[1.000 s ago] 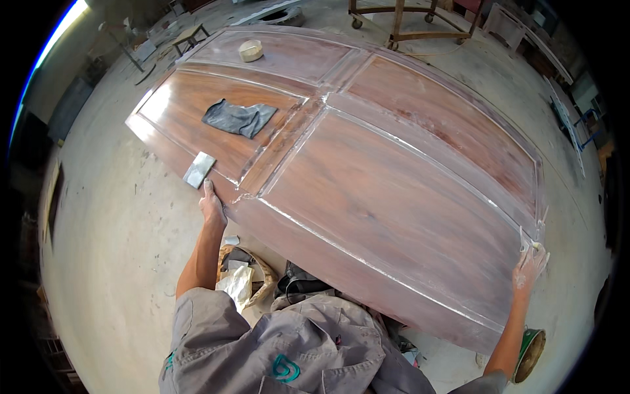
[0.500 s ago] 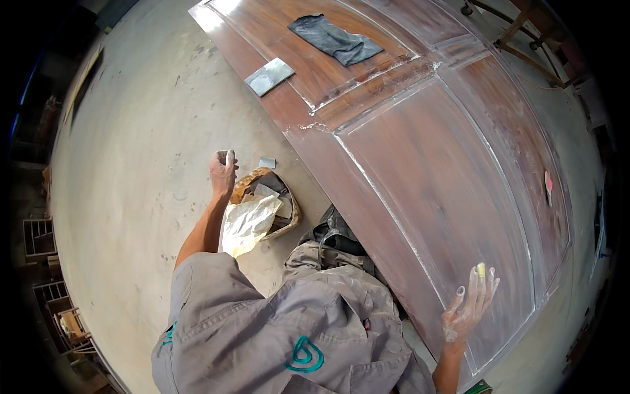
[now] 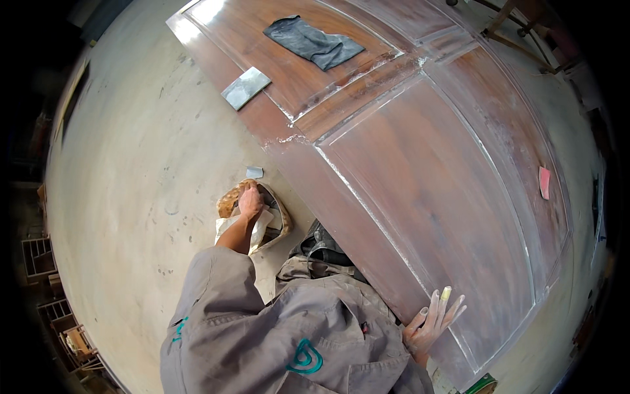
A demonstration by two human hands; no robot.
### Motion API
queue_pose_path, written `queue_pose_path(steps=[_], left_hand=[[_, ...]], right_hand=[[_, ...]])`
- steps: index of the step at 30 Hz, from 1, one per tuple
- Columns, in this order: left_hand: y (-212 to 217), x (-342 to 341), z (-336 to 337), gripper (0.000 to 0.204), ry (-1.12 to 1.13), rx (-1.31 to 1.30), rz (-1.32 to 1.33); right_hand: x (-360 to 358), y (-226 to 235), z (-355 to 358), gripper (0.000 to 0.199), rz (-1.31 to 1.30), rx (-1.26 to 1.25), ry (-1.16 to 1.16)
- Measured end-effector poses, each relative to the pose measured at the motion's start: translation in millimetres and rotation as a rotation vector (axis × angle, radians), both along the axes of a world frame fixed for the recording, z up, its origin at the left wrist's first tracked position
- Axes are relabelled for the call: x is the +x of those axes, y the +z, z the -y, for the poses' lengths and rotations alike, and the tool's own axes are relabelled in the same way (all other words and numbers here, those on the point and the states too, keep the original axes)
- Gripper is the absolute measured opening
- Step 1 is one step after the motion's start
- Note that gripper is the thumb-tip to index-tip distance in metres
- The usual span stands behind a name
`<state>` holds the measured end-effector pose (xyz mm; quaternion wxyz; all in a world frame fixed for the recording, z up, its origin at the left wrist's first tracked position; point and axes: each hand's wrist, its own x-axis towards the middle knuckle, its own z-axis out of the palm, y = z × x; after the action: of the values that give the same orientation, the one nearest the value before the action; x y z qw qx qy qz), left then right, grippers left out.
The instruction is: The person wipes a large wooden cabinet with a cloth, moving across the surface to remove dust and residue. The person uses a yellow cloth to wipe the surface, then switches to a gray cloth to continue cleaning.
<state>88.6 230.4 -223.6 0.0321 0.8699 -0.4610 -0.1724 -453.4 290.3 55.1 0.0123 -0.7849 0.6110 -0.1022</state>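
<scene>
Since the last look, the left hand point(image 3: 249, 200) has gone from beside the basket point(image 3: 228, 199) to right over its mouth. The right hand point(image 3: 430, 328) has come back toward the near long edge of the big brown door point(image 3: 420, 190).

The door runs on a slant from the top left to the bottom right. The floor point(image 3: 131, 184) spreads wide to the left of its near long edge. The basket stands on that floor, with just a thin gap to the door. A small grey piece point(image 3: 254, 172) is just by the basket's rim. A grey block point(image 3: 245, 88) sits right at the door's near long edge. A dark rag point(image 3: 314, 43) lies farther in, toward the top end. A pink piece point(image 3: 544, 182) lies near the far long edge.

The left hand's fingers are bent down into the basket. Their tips are hidden, so I can't tell if they grip anything. The right hand is let go, its fingers spread, over the door's bottom end near the corner. I can't tell if it touches the wood.
</scene>
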Motion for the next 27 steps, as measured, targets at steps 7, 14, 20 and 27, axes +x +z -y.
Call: queue_pose_path(steps=[7,14,20,27], left_hand=[[35,2,-18,0.037,-0.193,-0.076,0.103],[106,-1,-64,0.028,0.056,-0.444,-0.177],[126,32,-64,0.034,0.876,-1.064,-0.429],[310,-100,52,0.039,0.190,-1.128,-1.214]], right_hand=[[-1,-2,0,0.041,0.059,-0.035,-0.038],[0,2,1,0.039,0.077,-0.029,-0.046],[2,8,-2,0.037,0.136,-0.026,-0.034],[15,52,32,0.046,0.914,0.123,0.052]])
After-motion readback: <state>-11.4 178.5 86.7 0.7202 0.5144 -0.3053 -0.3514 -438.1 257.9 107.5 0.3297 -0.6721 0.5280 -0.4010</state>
